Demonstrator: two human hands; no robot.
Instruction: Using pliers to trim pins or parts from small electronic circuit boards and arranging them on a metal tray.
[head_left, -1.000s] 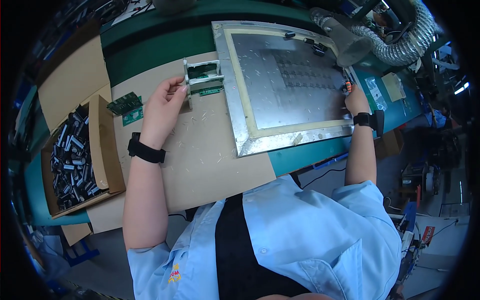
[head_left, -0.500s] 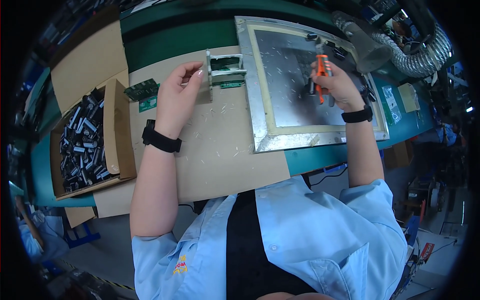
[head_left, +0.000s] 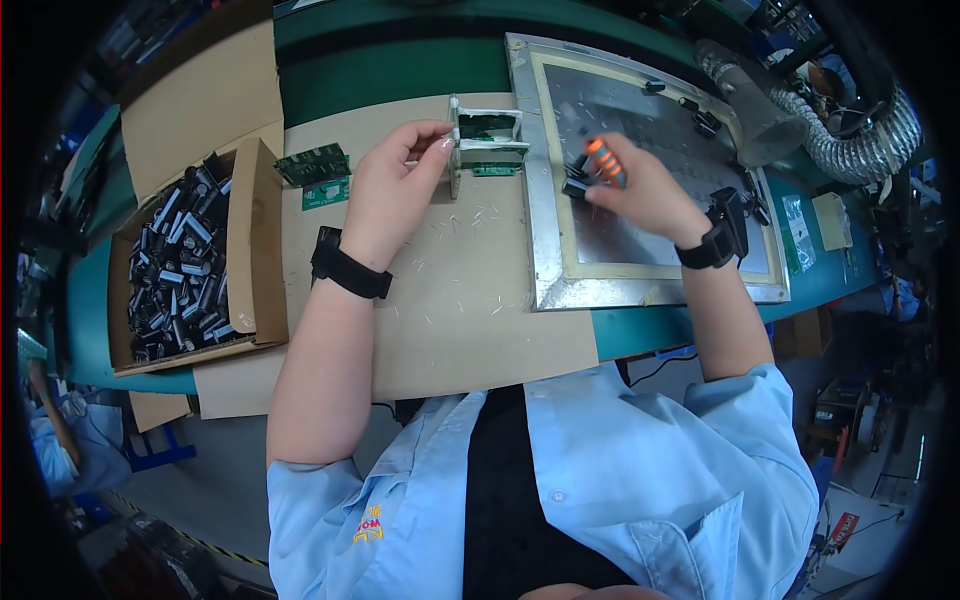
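My left hand [head_left: 408,178] pinches the edge of an upright circuit board assembly [head_left: 490,147], which has pale edges and green boards. My fingers cover part of it. Over the metal-framed plate, my right hand [head_left: 648,190] is closed around pliers with orange and black handles [head_left: 604,158]. Their jaws are blurred and mostly hidden. Dark cylindrical capacitors [head_left: 576,187] show by the right fingertips; whether the hand holds them too, I cannot tell. Left of my left hand, a green circuit board [head_left: 312,165] leans beside a smaller green board [head_left: 327,194].
An open cardboard box [head_left: 258,250] full of dark capacitors stands at the left. Thin wire clippings lie on the cardboard sheet [head_left: 470,340] and the framed metal plate [head_left: 650,296]. More capacitors [head_left: 706,122] rest near the plate's far edge. A silver flexible duct [head_left: 850,128] bends in at the far right.
My right hand has swung left with the pliers, toward the plate's left side, and turned. My left hand keeps its grip on the board assembly. The whole view has shifted slightly.
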